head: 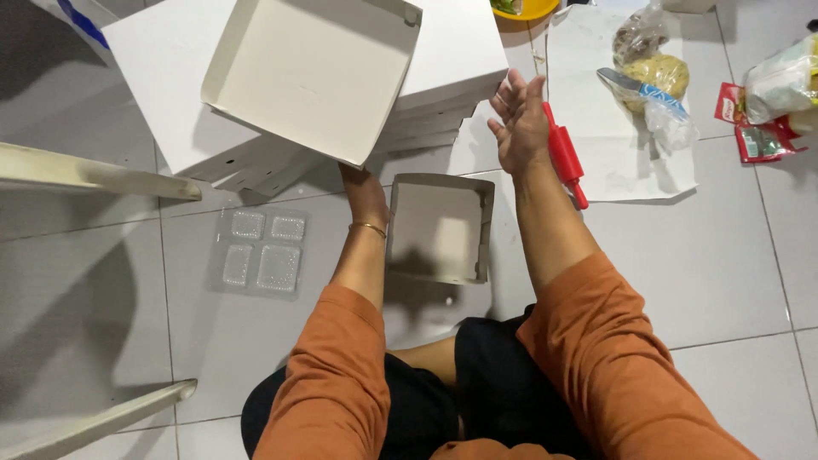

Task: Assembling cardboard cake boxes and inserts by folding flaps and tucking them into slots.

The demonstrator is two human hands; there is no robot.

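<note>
Far left, two pale slats (94,173) cross the tiled floor (724,273). Next, a clear plastic tray (258,251) with four compartments lies flat on the tiles. Above it, a large white box (311,72) is held up, tilted, open side toward the camera, over stacks of flat white boxes (460,60). The left hand (365,192) grips the raised box at its lower corner; the fingers are hidden behind the cardboard, so the exact grip cannot be told. A thin bracelet (368,227) sits on that wrist. Just right of the left forearm, a smaller open box (439,226) rests on the floor. The right hand (518,123) hangs free, fingers spread, touching nothing. Just beside it lies a red rolling pin (564,158) on white paper (613,145), with bagged food (652,72) beyond.
</note>
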